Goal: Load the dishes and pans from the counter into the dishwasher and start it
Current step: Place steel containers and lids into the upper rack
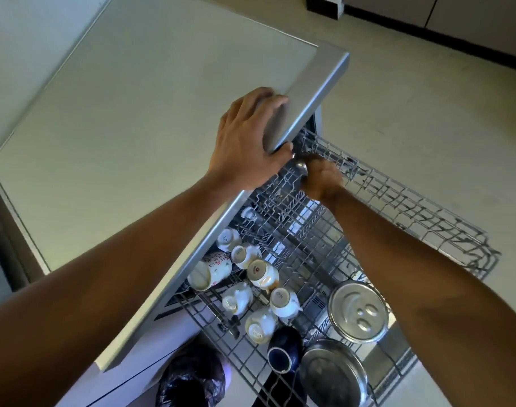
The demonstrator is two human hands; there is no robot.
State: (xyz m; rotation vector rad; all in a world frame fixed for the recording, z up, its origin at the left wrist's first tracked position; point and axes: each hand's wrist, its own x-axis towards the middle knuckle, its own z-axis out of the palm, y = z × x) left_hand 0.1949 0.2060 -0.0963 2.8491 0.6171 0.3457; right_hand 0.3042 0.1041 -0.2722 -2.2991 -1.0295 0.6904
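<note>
Counter (133, 127) is filling the upper left, while at lower right the rack (324, 259) is already holding steel plates (333, 374), a mug (283, 348) and cups (262, 274). Higher, at centre, the right hand (324, 180) is curling around a small metal piece (300, 168) over the upper rack (427, 218), and the left hand (248, 139) is gripping the counter edge. Loading is looking nearly done; shutting and starting are remaining.

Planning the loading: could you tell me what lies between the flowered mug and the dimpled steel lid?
Head view: two white cups on the rack, between the flowered mug and the dimpled steel lid.
</note>
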